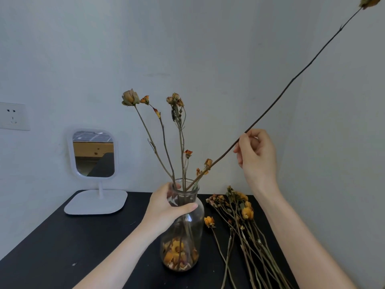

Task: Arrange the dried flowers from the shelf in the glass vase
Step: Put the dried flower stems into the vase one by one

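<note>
The right hand pinches a long, brittle dried stem low down, while the left hand grips the glass vase neck

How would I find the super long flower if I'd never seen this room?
Look at the black table and find the glass vase standing on it. From the vase's mouth one long stem leans far up to the right, its dried bloom almost in the top right corner. The other flowers in the vase stand nearly upright and are much shorter.
</note>
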Demonstrator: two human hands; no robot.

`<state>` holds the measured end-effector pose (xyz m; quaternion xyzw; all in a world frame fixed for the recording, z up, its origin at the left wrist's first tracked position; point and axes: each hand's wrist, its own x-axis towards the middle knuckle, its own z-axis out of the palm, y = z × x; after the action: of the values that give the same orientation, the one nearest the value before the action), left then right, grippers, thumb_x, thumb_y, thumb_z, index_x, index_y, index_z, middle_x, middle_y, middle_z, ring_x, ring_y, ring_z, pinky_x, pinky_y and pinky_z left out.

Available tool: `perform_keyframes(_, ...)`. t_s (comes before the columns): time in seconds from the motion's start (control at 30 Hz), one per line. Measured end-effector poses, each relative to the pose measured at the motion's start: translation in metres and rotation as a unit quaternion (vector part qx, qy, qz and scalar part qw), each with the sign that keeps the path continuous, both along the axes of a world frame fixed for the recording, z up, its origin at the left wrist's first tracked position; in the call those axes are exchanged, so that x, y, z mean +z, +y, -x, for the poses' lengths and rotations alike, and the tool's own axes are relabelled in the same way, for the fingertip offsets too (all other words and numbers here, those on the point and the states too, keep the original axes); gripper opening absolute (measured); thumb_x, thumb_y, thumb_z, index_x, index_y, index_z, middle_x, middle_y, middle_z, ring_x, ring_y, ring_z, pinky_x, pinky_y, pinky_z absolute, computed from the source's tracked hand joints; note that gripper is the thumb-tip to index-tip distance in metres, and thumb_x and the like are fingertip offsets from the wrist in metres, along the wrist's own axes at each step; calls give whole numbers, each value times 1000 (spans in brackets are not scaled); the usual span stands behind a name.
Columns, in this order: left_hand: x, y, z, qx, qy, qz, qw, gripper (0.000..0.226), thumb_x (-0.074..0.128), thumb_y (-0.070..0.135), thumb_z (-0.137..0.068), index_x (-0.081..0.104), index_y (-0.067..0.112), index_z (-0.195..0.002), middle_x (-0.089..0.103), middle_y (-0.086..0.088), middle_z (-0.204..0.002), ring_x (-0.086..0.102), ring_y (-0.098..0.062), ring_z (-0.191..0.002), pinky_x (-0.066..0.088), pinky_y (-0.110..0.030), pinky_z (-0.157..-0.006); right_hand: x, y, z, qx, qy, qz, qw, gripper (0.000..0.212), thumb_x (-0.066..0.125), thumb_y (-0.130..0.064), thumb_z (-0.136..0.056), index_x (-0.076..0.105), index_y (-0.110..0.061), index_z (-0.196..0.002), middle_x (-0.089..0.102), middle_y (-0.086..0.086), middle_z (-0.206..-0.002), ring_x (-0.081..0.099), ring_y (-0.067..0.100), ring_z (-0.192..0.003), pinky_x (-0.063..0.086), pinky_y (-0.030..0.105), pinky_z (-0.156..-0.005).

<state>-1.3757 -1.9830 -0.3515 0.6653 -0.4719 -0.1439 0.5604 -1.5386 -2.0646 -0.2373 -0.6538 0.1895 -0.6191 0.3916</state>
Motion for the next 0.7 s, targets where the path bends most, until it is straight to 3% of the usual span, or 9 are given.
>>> perform_keyframes(0.13,-2,-9,0,43,-53,-13,998,54,80,52,-56,59,30,-101,56,12,-102,51,-13,-106,46,-34,-92,-8,-3,-7,-4,57,6,998,16,51,-15,-90,51,-25,-77,58,-5,-60,44,3,-43,36,13,-42)
perform_keyframes(0.2,-2,-13,2,64,-58,-14,996,60,78,56,-54,59,27,-103,56,9,-103,50,-17,-108,46,-41,-94,-12,-4,-11,5,87,3,996,14,52,-15,-89,52,-24,-78,59,-5,-58,45,3,-43,37,14,-43)
perform_keyframes(0.37,-6,-18,4,82,-67,-11,994,62,74,62,-54,54,31,-104,52,12,-102,46,-18,-111,45,-40,-94,-25,-4,-22,22,190,-10,982,6,57,-14,-85,54,-18,-84,62,-3,-63,48,-2,-42,40,11,-43)
perform_keyframes(0.53,-8,-19,4,96,-77,-17,992,70,72,63,-57,55,25,-113,50,12,-105,40,-15,-113,39,-30,-90,-36,-4,-26,41,278,-13,960,10,59,-19,-85,52,-25,-83,58,-4,-67,51,4,-55,41,18,-54)
perform_keyframes(0.7,-9,-20,2,94,-74,-30,992,76,72,63,-58,54,21,-119,53,7,-113,43,-17,-115,44,-39,-97,-35,-8,-22,49,242,-37,968,4,59,-21,-86,56,-22,-83,55,-6,-62,50,-2,-48,38,13,-49)
